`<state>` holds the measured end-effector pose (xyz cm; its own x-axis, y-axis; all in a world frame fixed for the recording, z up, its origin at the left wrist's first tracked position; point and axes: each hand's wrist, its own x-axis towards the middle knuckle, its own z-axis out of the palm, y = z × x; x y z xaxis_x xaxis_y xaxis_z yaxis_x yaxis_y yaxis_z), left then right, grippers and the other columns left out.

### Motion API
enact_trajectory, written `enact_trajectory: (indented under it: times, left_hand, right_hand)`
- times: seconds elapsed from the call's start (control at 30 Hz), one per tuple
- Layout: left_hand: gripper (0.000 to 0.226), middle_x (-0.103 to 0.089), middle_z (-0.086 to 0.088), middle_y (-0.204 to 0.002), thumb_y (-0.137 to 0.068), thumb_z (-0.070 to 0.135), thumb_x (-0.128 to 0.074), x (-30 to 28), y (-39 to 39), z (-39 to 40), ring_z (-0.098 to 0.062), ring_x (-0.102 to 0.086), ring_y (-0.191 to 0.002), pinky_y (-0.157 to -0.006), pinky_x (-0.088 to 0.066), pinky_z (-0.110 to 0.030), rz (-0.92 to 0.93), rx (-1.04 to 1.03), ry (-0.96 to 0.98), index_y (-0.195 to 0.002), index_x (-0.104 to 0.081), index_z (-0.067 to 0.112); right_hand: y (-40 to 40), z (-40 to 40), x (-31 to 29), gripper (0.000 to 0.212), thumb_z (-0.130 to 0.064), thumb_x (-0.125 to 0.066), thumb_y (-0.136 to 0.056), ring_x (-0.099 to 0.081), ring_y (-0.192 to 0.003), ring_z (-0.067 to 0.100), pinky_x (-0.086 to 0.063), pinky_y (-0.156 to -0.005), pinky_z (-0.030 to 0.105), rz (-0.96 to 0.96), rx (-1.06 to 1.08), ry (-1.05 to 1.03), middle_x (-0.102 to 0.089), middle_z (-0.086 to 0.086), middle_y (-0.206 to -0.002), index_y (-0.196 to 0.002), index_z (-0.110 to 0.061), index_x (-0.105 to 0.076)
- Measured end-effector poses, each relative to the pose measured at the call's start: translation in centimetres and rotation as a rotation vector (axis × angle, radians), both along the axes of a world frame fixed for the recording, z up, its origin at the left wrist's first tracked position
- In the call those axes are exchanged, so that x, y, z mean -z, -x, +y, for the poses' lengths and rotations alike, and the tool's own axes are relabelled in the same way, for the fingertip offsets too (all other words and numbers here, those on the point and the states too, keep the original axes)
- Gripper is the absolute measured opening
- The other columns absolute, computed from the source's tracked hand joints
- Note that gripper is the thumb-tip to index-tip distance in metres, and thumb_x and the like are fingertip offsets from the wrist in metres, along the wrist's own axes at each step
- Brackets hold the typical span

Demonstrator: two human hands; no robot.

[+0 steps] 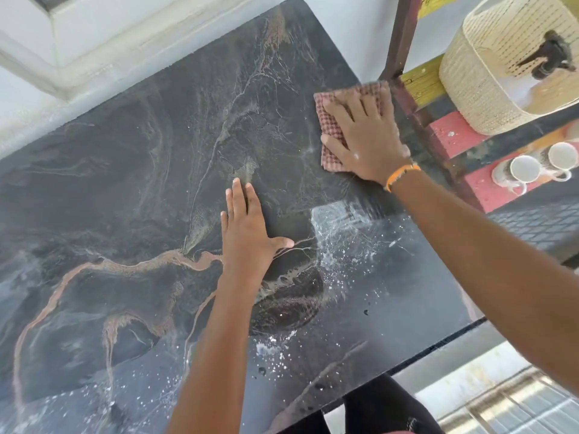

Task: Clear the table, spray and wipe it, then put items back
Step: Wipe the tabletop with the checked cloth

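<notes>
A dark marbled table (131, 189) fills most of the view, wet with white spray droplets along its near and right parts. My right hand (366, 136) lies flat, fingers spread, pressing a reddish checked cloth (332, 120) onto the table's far right corner. My left hand (247, 230) rests palm down on the middle of the table, fingers apart, holding nothing. No items stand on the tabletop.
A painted wooden shelf (451, 136) stands just right of the table. It carries a cream woven basket (501, 67) with a dark spray trigger (548, 57) seen through it, and two white cups (539, 167) lower down. A white wall ledge (62, 57) runs behind the table.
</notes>
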<state>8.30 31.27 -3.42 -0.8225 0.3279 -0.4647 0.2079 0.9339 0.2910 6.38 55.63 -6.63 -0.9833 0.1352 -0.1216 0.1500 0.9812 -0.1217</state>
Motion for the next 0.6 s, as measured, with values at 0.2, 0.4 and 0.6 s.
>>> enact_trajectory:
  times: [0.2, 0.4, 0.6]
  left_hand:
    - [0.114, 0.022, -0.004, -0.155, -0.074, 0.046, -0.071, -0.6, -3.5, -0.4, -0.021, 0.018, -0.144, -0.116, 0.004, -0.038, -0.021, 0.070, 0.003, -0.148, 0.009, 0.011]
    - [0.121, 0.033, 0.000, -0.151, -0.072, 0.039, -0.075, -0.3, -5.4, -1.4, -0.019, 0.023, -0.142, -0.117, 0.001, -0.039, -0.109, 0.047, 0.036, -0.145, 0.018, 0.014]
    - [0.123, 0.034, 0.001, -0.151, -0.071, 0.036, -0.076, 0.0, -5.3, -1.2, -0.019, 0.025, -0.141, -0.117, 0.002, -0.039, -0.118, 0.027, 0.040, -0.145, 0.020, 0.014]
  right_hand:
    - [-17.4, -5.4, 1.2, 0.058, -0.044, -0.020, -0.098, -0.019, -0.144, 0.030, -0.012, -0.117, 0.053, -0.069, 0.049, 0.045, -0.026, 0.007, -0.155, -0.150, -0.019, -0.017]
    - [-16.0, -6.5, 1.2, 0.062, -0.042, -0.024, -0.096, -0.012, -0.147, 0.028, -0.012, -0.116, 0.050, -0.081, 0.030, 0.053, -0.010, 0.005, -0.160, -0.152, -0.022, -0.008]
    - [-0.8, -3.8, 1.1, 0.060, -0.040, -0.028, -0.097, -0.009, -0.147, 0.028, -0.012, -0.117, 0.051, -0.026, 0.001, 0.064, -0.009, 0.006, -0.160, -0.151, -0.020, -0.012]
